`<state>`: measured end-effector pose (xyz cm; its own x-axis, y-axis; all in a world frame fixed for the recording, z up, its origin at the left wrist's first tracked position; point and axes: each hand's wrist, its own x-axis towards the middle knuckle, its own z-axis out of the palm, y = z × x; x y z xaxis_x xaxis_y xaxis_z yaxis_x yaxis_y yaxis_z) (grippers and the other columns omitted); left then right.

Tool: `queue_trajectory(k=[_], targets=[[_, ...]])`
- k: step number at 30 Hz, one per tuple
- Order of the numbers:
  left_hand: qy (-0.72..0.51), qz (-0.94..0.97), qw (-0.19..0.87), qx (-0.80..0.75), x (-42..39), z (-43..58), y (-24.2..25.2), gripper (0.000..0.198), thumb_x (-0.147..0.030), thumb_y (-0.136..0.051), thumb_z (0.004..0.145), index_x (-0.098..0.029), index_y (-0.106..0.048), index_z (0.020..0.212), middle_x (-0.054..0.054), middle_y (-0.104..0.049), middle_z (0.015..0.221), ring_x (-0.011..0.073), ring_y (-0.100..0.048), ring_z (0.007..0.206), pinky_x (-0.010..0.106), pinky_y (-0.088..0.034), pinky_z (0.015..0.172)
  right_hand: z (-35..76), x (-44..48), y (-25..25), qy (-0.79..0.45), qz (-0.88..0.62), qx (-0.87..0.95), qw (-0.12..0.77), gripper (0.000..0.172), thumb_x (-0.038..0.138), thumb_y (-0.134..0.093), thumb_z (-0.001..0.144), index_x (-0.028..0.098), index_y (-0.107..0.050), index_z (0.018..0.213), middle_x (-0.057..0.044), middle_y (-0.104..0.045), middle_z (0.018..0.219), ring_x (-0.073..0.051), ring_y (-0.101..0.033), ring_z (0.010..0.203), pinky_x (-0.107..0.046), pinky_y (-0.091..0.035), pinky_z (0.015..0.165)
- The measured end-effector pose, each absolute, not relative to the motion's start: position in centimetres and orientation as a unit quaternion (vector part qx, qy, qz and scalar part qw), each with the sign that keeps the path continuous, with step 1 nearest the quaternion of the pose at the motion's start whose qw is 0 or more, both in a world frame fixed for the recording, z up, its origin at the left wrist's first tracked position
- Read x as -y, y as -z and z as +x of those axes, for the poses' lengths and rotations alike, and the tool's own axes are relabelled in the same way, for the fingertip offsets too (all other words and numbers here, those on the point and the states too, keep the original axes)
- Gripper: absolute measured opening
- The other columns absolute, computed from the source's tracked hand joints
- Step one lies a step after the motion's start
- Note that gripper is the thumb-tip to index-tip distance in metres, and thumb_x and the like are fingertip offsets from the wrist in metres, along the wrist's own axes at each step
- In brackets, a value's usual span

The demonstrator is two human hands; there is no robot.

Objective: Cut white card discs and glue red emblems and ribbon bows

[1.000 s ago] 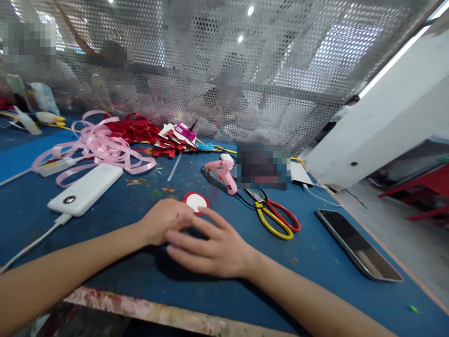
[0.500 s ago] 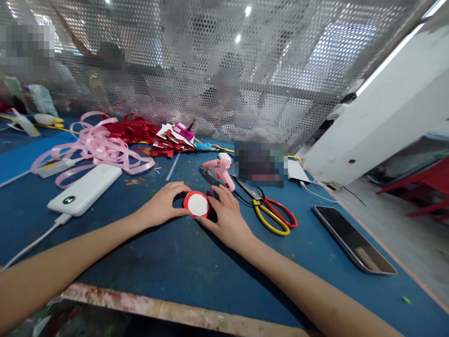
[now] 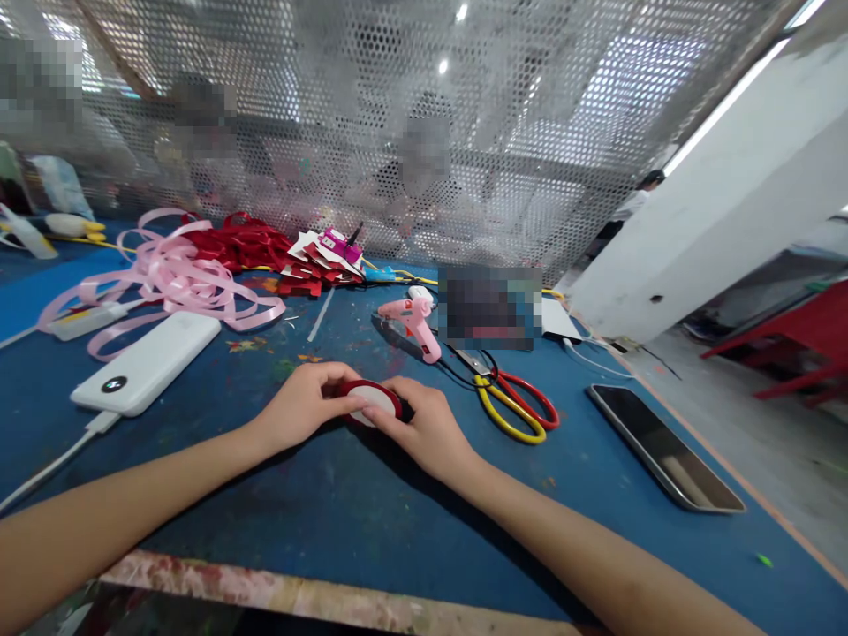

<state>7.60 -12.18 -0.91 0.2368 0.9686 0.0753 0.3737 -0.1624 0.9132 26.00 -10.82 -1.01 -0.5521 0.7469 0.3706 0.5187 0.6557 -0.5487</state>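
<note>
A small round disc (image 3: 376,394) with a red rim and a white face is between my hands, tilted. My left hand (image 3: 301,406) grips its left side, thumb on the white face and fingers behind the rim. On the other side my right hand (image 3: 434,433) holds it with the thumb on the face too; the fingers' undersides are hidden. Just beyond lies a pink glue gun (image 3: 414,325) with a black cord. Scissors (image 3: 513,406) with one yellow and one red handle lie right of my right hand.
A white power bank (image 3: 149,362) with a cable lies left, beside tangled pink ribbon (image 3: 185,278). Red ribbon (image 3: 242,238) and red and white pieces (image 3: 314,263) are heaped behind. A phone (image 3: 662,450) lies right. Perforated mesh (image 3: 371,177) borders the table's far side.
The disc has tilted, so its white face shows narrower. Both thumbs have moved onto that face, and my hands have closed in around the disc. The view has shifted slightly.
</note>
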Motion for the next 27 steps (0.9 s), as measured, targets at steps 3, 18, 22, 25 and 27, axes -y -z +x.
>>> queue_trajectory(k=[3, 18, 22, 25, 27], targets=[[-0.376, 0.627, 0.467, -0.498, 12.17, 7.78, 0.74, 0.020, -0.032, -0.065, 0.068, -0.014, -0.061, 0.075, -0.001, -0.063, 0.067, 0.0121, -0.056, 0.062, 0.023, -0.043, 0.060, 25.92, 10.89, 1.01, -0.246, -0.393, 0.831, 0.306, 0.027, 0.039, -0.053, 0.081, 0.016, -0.059, 0.069, 0.003, -0.055, 0.059, -0.009, -0.045, 0.054, -0.020, -0.032, 0.050], [-0.429, 0.550, 0.538, -0.474, 12.20, 8.09, 0.78, 0.028, -0.033, -0.062, 0.071, -0.015, -0.060, 0.092, 0.002, -0.067, 0.088, 0.0144, -0.061, 0.075, 0.025, -0.047, 0.068, 25.89, 10.44, 1.30, -0.339, -0.437, 0.766, 0.327, 0.028, 0.035, -0.060, 0.073, 0.015, -0.049, 0.057, 0.005, -0.042, 0.054, -0.007, -0.036, 0.052, -0.018, -0.027, 0.048], [-0.397, 0.595, 0.485, -0.503, 12.00, 7.87, 0.75, 0.024, -0.032, -0.066, 0.068, -0.014, -0.065, 0.084, 0.002, -0.068, 0.077, 0.0146, -0.060, 0.069, 0.025, -0.047, 0.065, 25.83, 10.48, 1.29, -0.330, -0.415, 0.788, 0.313, 0.032, 0.039, -0.055, 0.078, 0.015, -0.049, 0.058, 0.005, -0.042, 0.054, -0.007, -0.036, 0.052, -0.018, -0.027, 0.048], [-0.380, 0.612, 0.483, -0.498, 12.01, 7.75, 0.89, 0.024, -0.034, -0.067, 0.067, -0.014, -0.067, 0.080, 0.002, -0.068, 0.072, 0.0139, -0.059, 0.065, 0.024, -0.046, 0.061, 25.87, 10.54, 1.20, -0.308, -0.394, 0.815, 0.293, 0.035, 0.042, -0.051, 0.082, 0.015, -0.052, 0.060, 0.004, -0.045, 0.054, -0.007, -0.037, 0.052, -0.019, -0.027, 0.049], [-0.374, 0.614, 0.495, -0.488, 12.05, 7.72, 0.99, 0.024, -0.035, -0.067, 0.067, -0.014, -0.067, 0.079, 0.002, -0.067, 0.070, 0.0138, -0.059, 0.063, 0.024, -0.046, 0.061, 25.98, 10.59, 1.13, -0.294, -0.381, 0.830, 0.282, 0.036, 0.043, -0.049, 0.083, 0.015, -0.054, 0.061, 0.004, -0.047, 0.055, -0.007, -0.038, 0.052, -0.019, -0.028, 0.050]])
